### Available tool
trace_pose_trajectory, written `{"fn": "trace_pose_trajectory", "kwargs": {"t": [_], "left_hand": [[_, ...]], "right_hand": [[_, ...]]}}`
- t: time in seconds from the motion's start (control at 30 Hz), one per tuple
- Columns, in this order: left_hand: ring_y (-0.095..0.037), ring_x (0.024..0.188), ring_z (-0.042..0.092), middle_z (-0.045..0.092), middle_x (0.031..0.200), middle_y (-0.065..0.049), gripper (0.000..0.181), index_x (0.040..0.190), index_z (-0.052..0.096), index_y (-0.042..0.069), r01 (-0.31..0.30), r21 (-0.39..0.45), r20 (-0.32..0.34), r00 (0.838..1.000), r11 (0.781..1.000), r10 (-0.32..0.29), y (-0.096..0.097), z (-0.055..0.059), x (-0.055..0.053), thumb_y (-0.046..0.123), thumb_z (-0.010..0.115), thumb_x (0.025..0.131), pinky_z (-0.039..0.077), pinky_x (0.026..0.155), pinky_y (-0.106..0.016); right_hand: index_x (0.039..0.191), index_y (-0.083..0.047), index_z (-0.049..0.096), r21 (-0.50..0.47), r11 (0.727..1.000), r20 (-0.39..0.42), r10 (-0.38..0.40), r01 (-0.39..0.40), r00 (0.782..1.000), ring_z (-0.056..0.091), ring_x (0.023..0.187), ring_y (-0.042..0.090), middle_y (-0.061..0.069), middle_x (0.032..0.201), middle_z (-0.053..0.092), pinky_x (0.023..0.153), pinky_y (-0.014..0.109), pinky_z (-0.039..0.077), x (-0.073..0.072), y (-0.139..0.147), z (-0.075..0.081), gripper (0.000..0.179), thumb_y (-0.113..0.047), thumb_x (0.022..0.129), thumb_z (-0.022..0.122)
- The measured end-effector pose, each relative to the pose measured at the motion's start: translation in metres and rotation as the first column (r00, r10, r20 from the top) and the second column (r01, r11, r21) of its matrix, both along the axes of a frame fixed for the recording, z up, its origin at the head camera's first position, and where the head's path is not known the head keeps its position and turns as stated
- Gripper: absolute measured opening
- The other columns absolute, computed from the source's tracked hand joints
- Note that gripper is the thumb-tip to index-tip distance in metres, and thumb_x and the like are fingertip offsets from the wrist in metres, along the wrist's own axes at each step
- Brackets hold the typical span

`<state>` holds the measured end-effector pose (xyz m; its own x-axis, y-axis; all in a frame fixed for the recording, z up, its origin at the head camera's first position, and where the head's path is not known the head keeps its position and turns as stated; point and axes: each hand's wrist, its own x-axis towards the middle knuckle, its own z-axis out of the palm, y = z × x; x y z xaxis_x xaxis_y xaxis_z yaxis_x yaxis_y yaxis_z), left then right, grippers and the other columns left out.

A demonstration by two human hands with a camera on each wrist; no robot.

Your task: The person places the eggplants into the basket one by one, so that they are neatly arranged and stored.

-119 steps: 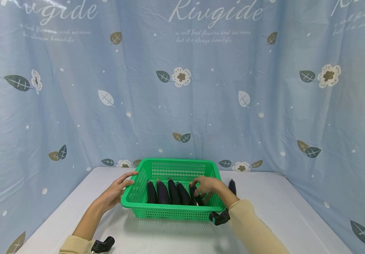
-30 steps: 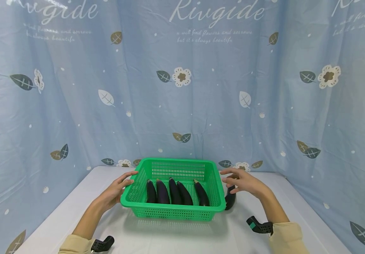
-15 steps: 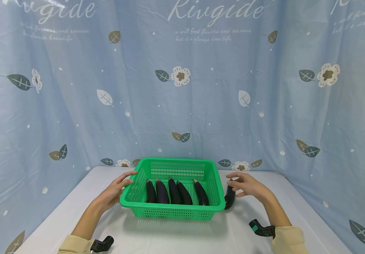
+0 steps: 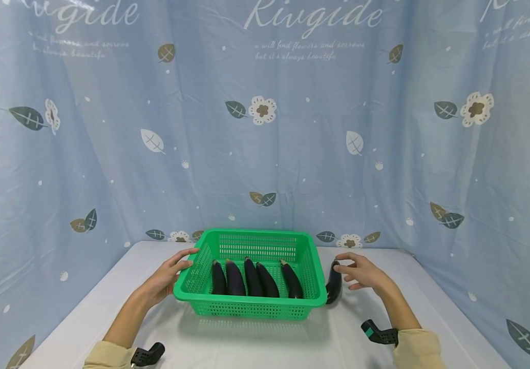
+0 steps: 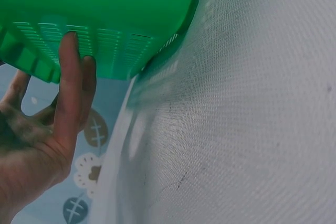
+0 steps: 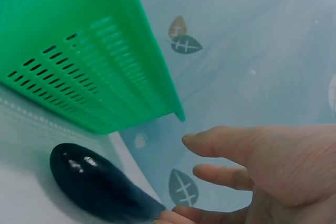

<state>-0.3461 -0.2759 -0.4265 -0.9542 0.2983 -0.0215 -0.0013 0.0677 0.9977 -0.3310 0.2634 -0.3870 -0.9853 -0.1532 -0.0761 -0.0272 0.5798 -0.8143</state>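
Note:
My left hand [image 4: 165, 279] holds the left rim of a green plastic basket [image 4: 246, 309]. In the left wrist view its fingers [image 5: 71, 87] lie against the slotted outer wall. Inside the basket, dark purple eggplants [image 4: 234, 279] lie side by side, stems to the back, several in all. One of them [image 4: 292, 281] lies apart from the rest, toward the right. Outside, along the right wall, another eggplant [image 4: 334, 283] rests on the table. My right hand [image 4: 360, 271] is at that eggplant's stem end, fingers spread and loosely bent, thumb apart from them.
A white-covered table [image 4: 246, 343] bears the basket. Blue printed curtains [image 4: 265, 154] stand behind and at both sides. A black device [image 4: 148, 354] is worn on my left wrist, and another black device [image 4: 379, 333] on my right.
Four seconds ago my right hand was inside the basket over the rightmost eggplant. It has since come out to the right, then shifted slightly further right beside the outside eggplant. The left hand stays put.

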Motion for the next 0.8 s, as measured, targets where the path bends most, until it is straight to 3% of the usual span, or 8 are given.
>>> {"fn": "trace_pose_trajectory", "kwargs": {"t": [0.33, 0.63, 0.8], "left_hand": [[-0.02, 0.086, 0.073, 0.061, 0.122, -0.005, 0.051, 0.152, 0.031, 0.029, -0.015, -0.01, 0.005, 1.0, 1.0, 0.015, 0.001, 0.001, 0.001, 0.036, 0.047, 0.104, 0.06, 0.067, -0.04], [-0.019, 0.083, 0.074, 0.063, 0.119, -0.005, 0.051, 0.152, 0.03, 0.029, -0.014, -0.016, 0.006, 1.0, 1.0, 0.014, 0.001, 0.001, 0.002, 0.037, 0.047, 0.104, 0.06, 0.068, -0.042], [-0.02, 0.084, 0.074, 0.063, 0.119, -0.006, 0.051, 0.152, 0.03, 0.029, -0.013, -0.021, 0.004, 1.0, 1.0, 0.013, 0.001, 0.001, 0.002, 0.036, 0.046, 0.104, 0.06, 0.068, -0.042]], "right_hand": [[0.145, -0.001, 0.038, 0.026, 0.998, 0.005, -0.049, 0.049, 0.999, 0.063, 0.1, 0.034, 0.031, 0.131, 0.051, 0.069, 0.038, 0.06, -0.01, 0.003, -0.018, 0.065, -0.034, 0.095, 0.064], [0.144, 0.001, 0.038, 0.093, 0.991, -0.008, -0.1, 0.1, 0.995, 0.06, 0.082, 0.027, 0.025, 0.108, 0.056, 0.06, 0.037, 0.059, -0.014, 0.0, -0.03, 0.066, -0.031, 0.093, 0.066], [0.145, -0.002, 0.039, 0.124, 0.987, 0.011, -0.109, 0.106, 0.994, 0.058, 0.075, 0.022, 0.022, 0.111, 0.054, 0.058, 0.036, 0.058, -0.016, -0.001, -0.039, 0.067, -0.035, 0.093, 0.066]]}}
